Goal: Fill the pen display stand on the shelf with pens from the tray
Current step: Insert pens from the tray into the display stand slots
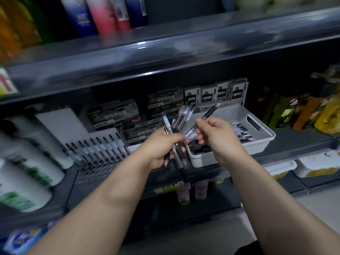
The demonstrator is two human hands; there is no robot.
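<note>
Clutching a pen bundle (177, 124) in our left hand (161, 148), centre frame, we are pinching one pen (209, 113) with our right hand (219, 137); next it is probably needing an empty slot in the display stand (88, 173), left of centre.

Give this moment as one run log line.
left hand: grips pen bundle | right hand: pinches single pen | tray: holds loose pens | stand: partly filled
</note>
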